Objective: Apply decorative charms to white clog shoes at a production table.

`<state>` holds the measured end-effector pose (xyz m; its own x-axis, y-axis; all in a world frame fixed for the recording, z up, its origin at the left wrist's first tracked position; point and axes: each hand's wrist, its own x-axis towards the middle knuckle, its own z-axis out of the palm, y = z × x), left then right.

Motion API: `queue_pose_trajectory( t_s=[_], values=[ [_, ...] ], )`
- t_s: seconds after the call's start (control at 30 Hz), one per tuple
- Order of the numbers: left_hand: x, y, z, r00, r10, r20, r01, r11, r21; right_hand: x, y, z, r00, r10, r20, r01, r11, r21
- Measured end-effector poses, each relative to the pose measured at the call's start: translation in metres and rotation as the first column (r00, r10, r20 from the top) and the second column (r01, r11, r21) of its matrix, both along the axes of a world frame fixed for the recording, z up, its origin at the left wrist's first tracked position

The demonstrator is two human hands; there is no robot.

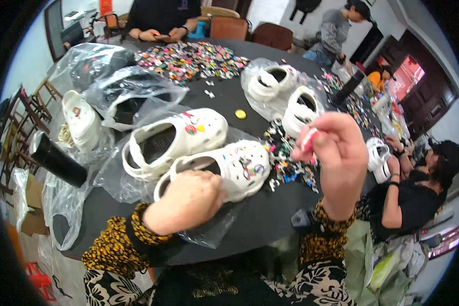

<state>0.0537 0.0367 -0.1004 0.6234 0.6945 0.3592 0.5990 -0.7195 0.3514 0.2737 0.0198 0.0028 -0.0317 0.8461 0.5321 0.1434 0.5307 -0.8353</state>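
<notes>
Slanting lengthwise, the nearer white clog [244,174] points toe right and away.

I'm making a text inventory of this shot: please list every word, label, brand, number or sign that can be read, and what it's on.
No text can be read clearly.
Charms on the nearest white shoe: too small to read.
Pink-and-white piece in the right hand: blurred.
Dark shirt across the table: small chest mark, unreadable.

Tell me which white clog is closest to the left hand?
The front clog of the middle pair: the left hand covers part of it. Its partner sits just behind; the other clogs lie farther off.
</notes>
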Motion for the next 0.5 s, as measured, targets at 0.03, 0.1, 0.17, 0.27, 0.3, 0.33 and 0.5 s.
queue_pose_trajectory(
  t_s=[0.03, 0.1, 0.17, 0.27, 0.3, 0.33, 0.5],
  values=[
    [0.0, -0.001, 0.002, 1.0, -0.006, 0.008, 0.006, 1.0, -0.016, -0.01, -0.005, 0.005, 0.998, 0.03, -0.046, -0.029, 0.999, 0.037],
    [0.0, -0.003, 0.001, 0.999, -0.031, -0.011, 0.03, 0.998, -0.062, -0.026, -0.008, 0.01, 0.988, 0.09, -0.128, -0.075, 0.991, 0.113],
    [-0.001, -0.004, 0.003, 0.998, -0.048, -0.027, 0.045, 0.996, -0.083, -0.038, -0.007, 0.015, 0.966, 0.196, -0.168, -0.159, 0.964, 0.215],
    [-0.002, -0.003, -0.001, 0.998, -0.048, -0.042, 0.043, 0.992, -0.122, -0.05, -0.009, 0.022, 0.922, 0.324, -0.212, -0.251, 0.917, 0.31],
    [-0.003, -0.003, 0.001, 0.998, -0.04, -0.044, 0.035, 0.993, -0.113, -0.048, -0.012, 0.028, 0.862, 0.448, -0.235, -0.379, 0.88, 0.287],
    [-0.005, -0.004, 0.002, 0.998, -0.052, -0.041, 0.046, 0.99, -0.13, -0.046, -0.013, 0.032, 0.786, 0.56, -0.261, -0.5, 0.825, 0.264],
    [-0.004, -0.001, 0.004, 0.996, -0.085, -0.027, 0.079, 0.984, -0.161, -0.04, -0.05, 0.044, 0.501, 0.749, -0.435, -0.638, 0.658, 0.399]
  ],
)
